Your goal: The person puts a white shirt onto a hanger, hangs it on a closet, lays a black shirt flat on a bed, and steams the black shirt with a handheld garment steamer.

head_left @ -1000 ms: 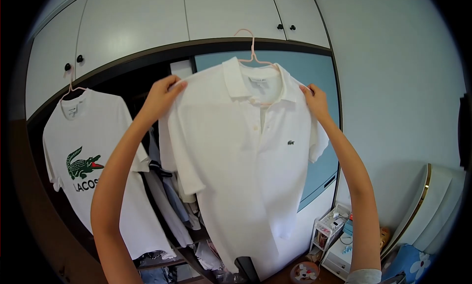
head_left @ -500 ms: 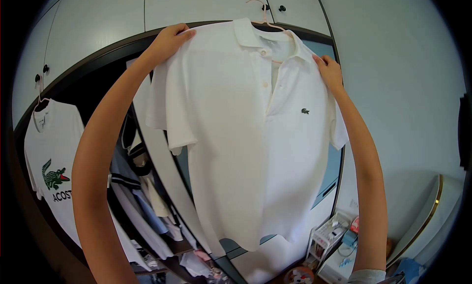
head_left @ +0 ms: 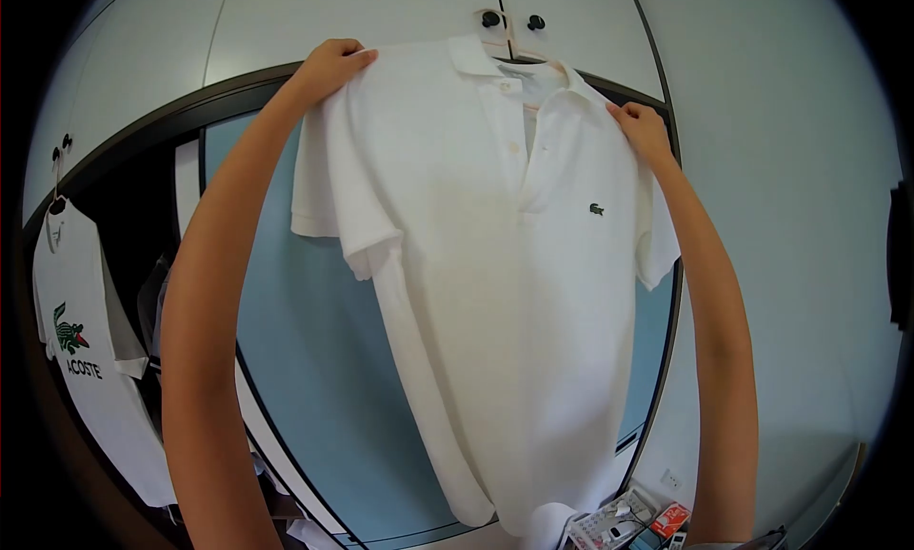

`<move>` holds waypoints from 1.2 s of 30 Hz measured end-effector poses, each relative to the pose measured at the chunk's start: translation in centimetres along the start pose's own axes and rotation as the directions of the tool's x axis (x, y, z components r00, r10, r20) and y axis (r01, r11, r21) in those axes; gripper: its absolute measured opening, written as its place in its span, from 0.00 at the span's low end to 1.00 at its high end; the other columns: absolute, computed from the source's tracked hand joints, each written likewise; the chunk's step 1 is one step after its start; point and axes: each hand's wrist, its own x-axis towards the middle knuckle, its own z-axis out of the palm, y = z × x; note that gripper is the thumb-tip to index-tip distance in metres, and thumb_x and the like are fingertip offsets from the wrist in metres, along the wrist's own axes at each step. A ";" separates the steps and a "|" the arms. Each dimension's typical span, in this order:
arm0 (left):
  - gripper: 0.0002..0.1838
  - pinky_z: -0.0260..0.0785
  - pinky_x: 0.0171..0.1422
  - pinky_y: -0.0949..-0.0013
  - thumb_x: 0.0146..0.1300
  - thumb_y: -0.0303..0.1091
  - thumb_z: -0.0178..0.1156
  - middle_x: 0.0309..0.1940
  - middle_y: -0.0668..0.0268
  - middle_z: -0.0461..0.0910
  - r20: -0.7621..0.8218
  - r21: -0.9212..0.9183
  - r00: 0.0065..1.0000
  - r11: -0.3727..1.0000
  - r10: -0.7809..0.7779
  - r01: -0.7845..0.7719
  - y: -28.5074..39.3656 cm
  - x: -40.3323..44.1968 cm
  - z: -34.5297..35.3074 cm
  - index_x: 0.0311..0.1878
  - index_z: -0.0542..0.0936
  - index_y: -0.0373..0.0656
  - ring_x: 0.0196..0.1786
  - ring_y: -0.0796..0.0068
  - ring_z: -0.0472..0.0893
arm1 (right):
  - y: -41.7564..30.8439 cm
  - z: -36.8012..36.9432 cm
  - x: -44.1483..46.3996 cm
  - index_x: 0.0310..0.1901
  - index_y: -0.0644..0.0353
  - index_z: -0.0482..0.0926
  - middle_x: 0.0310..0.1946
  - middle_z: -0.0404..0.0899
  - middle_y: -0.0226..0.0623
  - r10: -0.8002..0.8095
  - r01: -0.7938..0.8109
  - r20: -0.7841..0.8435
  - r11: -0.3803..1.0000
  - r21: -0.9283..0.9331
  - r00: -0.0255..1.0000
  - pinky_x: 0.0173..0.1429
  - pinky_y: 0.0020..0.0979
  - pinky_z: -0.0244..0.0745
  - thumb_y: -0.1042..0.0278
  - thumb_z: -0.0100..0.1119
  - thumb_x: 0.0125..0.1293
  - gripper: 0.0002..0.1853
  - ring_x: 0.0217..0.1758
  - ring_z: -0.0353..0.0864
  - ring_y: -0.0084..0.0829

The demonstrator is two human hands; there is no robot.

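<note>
A white short-sleeved polo shirt point(head_left: 466, 264) hangs spread out in front of me, with a small green crocodile badge point(head_left: 596, 209) on its chest. It is on a pale pink hanger point(head_left: 510, 38), whose hook stands above the open collar. My left hand point(head_left: 335, 68) is closed on the shirt's shoulder at the left, thumb over the front. At the opposite shoulder my right hand point(head_left: 642, 129) pinches the fabric. The buttons at the neck are undone, and the hem hangs down, curling at the bottom.
Behind the shirt is a wardrobe with a blue sliding panel point(head_left: 305, 360) and white upper doors point(head_left: 352, 17) with black knobs. A white T-shirt point(head_left: 90, 331) with a crocodile print hangs at the left. A white cart point(head_left: 609, 526) with small items stands low right, beside the wall.
My view has shifted, so the wardrobe opening and the T-shirt sit farther left and more blue panel shows. Both hands keep hold of the polo shirt, whose lower part hangs differently.
</note>
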 end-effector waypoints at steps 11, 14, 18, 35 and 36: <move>0.21 0.65 0.39 0.75 0.55 0.51 0.56 0.29 0.65 0.77 0.211 0.013 0.958 0.981 -0.192 0.194 -1.6 -5.7 -1.7 0.38 0.77 0.40 0.31 0.78 0.74 | 4.0 0.6 2.0 0.26 0.61 0.76 0.21 0.72 0.30 -0.161 0.056 0.317 0.948 0.314 0.935 0.33 0.24 0.62 0.46 0.55 0.55 0.22 0.26 0.67 0.21; 0.24 0.67 0.40 0.74 0.54 0.52 0.57 0.33 0.63 0.77 0.298 -0.072 0.919 0.954 -0.257 0.290 -2.7 -8.1 -2.7 0.44 0.75 0.39 0.34 0.76 0.76 | 4.9 -0.5 1.1 0.35 0.58 0.75 0.29 0.73 0.30 -0.077 -0.096 0.408 0.917 0.388 0.910 0.36 0.21 0.62 0.47 0.56 0.55 0.20 0.32 0.68 0.21; 0.26 0.67 0.44 0.74 0.54 0.51 0.58 0.36 0.61 0.77 0.483 -0.077 0.812 0.908 -0.327 0.412 -4.0 -10.9 -5.1 0.47 0.74 0.38 0.37 0.74 0.76 | 8.8 -1.0 -0.2 0.49 0.61 0.70 0.39 0.75 0.36 0.050 -0.372 0.615 0.834 0.408 0.787 0.47 0.25 0.66 0.49 0.59 0.53 0.27 0.42 0.73 0.26; 0.14 0.63 0.33 0.78 0.61 0.42 0.53 0.20 0.70 0.72 0.243 0.141 0.942 0.969 -0.231 0.201 -8.5 -11.9 -9.3 0.28 0.71 0.40 0.24 0.83 0.70 | 15.2 -7.1 -3.1 0.38 0.60 0.76 0.31 0.77 0.38 0.229 -0.287 0.386 0.953 0.100 0.894 0.46 0.31 0.67 0.58 0.64 0.49 0.18 0.35 0.75 0.31; 0.14 0.63 0.33 0.78 0.61 0.42 0.53 0.20 0.70 0.72 0.249 0.141 0.939 0.969 -0.235 0.205 -8.3 -12.0 -9.2 0.28 0.71 0.40 0.24 0.83 0.70 | 16.0 -7.2 -3.2 0.38 0.61 0.76 0.31 0.77 0.37 0.206 -0.263 0.402 0.960 0.091 0.892 0.45 0.30 0.67 0.59 0.63 0.50 0.17 0.34 0.75 0.30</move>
